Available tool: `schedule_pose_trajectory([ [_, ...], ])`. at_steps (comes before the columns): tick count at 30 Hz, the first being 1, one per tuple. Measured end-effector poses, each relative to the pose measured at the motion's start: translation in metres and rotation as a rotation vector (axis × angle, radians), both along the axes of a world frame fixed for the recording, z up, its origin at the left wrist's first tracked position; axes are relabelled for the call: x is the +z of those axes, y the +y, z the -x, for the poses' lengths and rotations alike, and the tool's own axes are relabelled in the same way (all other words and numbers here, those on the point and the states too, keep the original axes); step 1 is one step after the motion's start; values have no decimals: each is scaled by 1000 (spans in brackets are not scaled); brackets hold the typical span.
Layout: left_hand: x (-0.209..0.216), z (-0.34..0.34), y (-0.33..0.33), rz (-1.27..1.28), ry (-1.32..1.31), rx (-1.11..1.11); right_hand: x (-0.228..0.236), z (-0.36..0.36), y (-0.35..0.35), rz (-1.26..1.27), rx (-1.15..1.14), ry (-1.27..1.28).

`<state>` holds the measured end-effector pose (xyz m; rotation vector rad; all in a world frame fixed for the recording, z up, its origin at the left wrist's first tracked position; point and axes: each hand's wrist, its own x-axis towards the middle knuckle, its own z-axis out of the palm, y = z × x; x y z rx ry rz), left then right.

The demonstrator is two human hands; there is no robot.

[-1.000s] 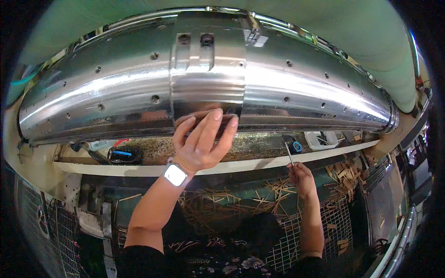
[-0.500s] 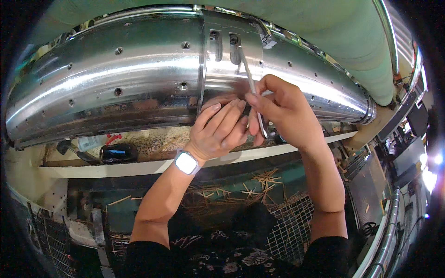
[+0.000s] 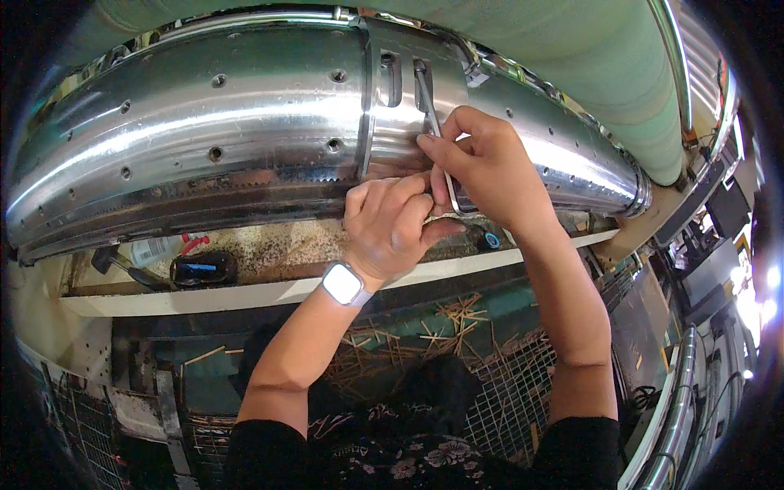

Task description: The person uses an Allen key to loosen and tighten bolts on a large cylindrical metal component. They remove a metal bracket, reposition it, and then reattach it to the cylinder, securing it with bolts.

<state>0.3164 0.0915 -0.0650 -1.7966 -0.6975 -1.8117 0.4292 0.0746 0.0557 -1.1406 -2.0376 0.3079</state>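
My right hand (image 3: 488,163) pinches a hex key (image 3: 433,110), a bent L-shaped steel bar, between thumb and fingers. Its far end reaches the socket screw in the right-hand slot of a curved metal plate (image 3: 395,131), and its short bent leg hangs low beside my left hand. That plate wraps round a large shiny steel cylinder (image 3: 278,114) dotted with threaded holes. My left hand (image 3: 386,220), wearing a watch, is closed with curled fingers against the plate's lower part, its thumb stretched right. Whatever those fingers grip is hidden.
Below the cylinder runs a pale ledge (image 3: 269,298) bearing a hammer (image 3: 122,265), a clear bottle (image 3: 153,250), a black object (image 3: 204,269) and a small blue roll (image 3: 491,240). A green roller (image 3: 604,82) lies behind. Thin wooden sticks (image 3: 457,318) litter the area underneath.
The hex key's far end has moved up to the screw in the slot, and my right hand has shifted up and left with it. My left thumb now extends right.
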Motion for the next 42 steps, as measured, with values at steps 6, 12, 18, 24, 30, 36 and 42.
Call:
schedule_pose_trajectory([
  [6, 9, -3, -2, -26, -96, 14, 12, 4, -4, 62, 1, -57],
  [12, 13, -5, 3, -162, -75, 46, 16, -4, -7, 101, 121, 57],
  [18, 15, -4, 2, -155, -105, 72, -28, -20, -52, -47, 94, 411],
  [24, 19, -8, 5, -165, -120, 82, -63, -4, -57, -218, 47, 499],
  [30, 24, -7, -4, -41, -107, 87, -63, 7, -51, -133, 289, 631],
  [36, 32, -9, -4, -20, -105, 138, -51, 6, -48, -205, 184, 528],
  [42, 42, -13, -5, -23, -120, 184, -50, 10, -41, -237, 167, 627],
])
